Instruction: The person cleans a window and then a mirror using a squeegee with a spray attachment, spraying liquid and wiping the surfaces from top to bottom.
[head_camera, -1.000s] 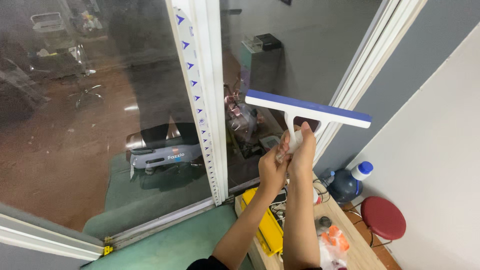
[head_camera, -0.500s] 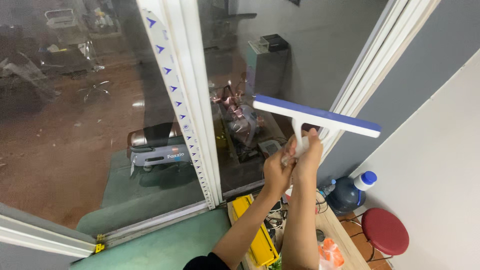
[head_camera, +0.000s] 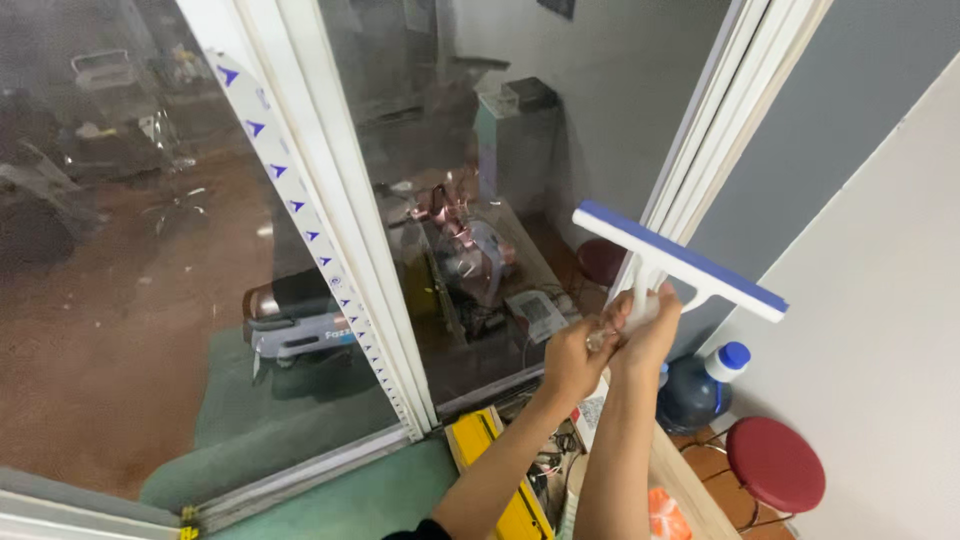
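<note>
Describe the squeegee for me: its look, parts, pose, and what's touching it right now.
The squeegee is white, plastic by the look, with a long straight head edged by a blue strip along its upper side and a short white handle forming a T. The head tilts, its left end higher than its right, held up against the right-hand window pane near the white frame. Both hands grip the handle together: the left hand and right hand wrap it from below, hiding most of it.
</note>
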